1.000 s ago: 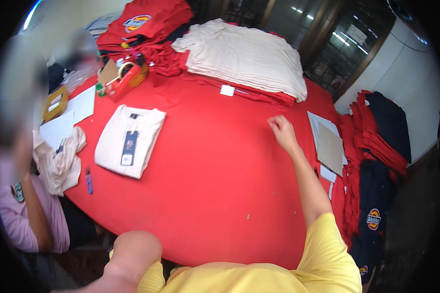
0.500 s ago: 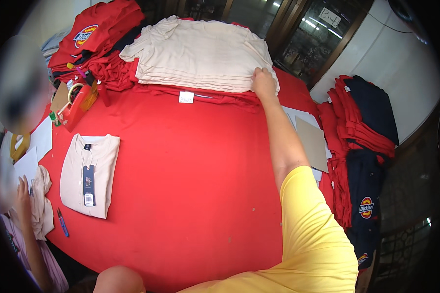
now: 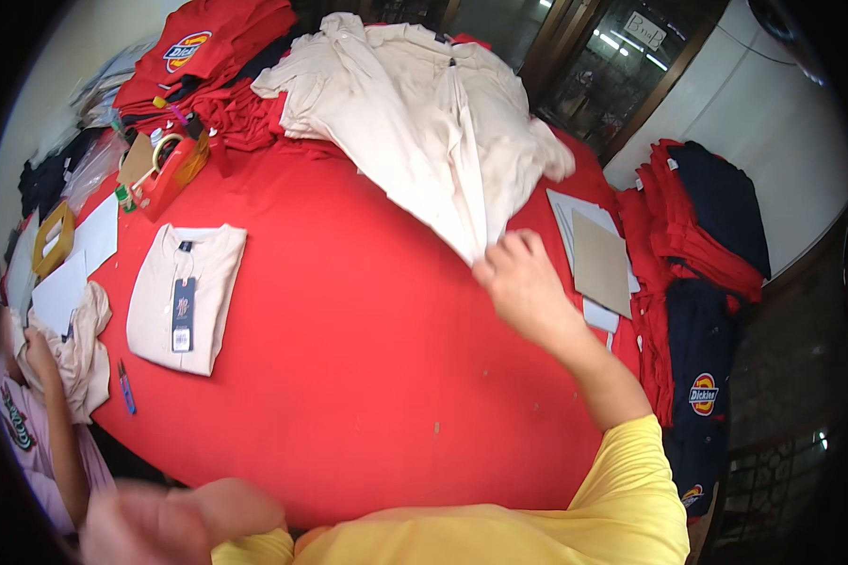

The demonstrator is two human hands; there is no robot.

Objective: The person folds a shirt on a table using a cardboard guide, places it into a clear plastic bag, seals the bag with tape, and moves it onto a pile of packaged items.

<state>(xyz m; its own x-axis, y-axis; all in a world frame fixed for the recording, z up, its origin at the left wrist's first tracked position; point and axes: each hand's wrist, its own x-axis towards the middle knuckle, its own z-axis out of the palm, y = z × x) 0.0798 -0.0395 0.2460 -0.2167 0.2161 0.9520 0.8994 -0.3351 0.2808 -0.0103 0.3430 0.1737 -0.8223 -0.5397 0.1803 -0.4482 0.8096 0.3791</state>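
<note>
Right hand point(image 3: 523, 287): my fingers are pinched shut on the lower corner of the beige shirt point(image 3: 424, 122); the arm is stretched out ahead of me, so the cloth is drawn taut toward my body.
Beige shirt: it fans out from my right hand up and away to the far side of the red table point(image 3: 349, 377), resting partly on the beige garments beyond it; held by one edge, it hangs spread rather than bunched.
Left hand point(image 3: 174, 518): low and near my body at the picture's lower edge, blurred; I cannot tell whether it is open or closed.
Folded beige shirt point(image 3: 187, 294): flat on the table well to the left of my right hand, its dark tag lying on top.
Cardboard sheets point(image 3: 598, 264): just right of my right hand.
Red and navy stacks point(image 3: 707, 235): farther right.
</note>
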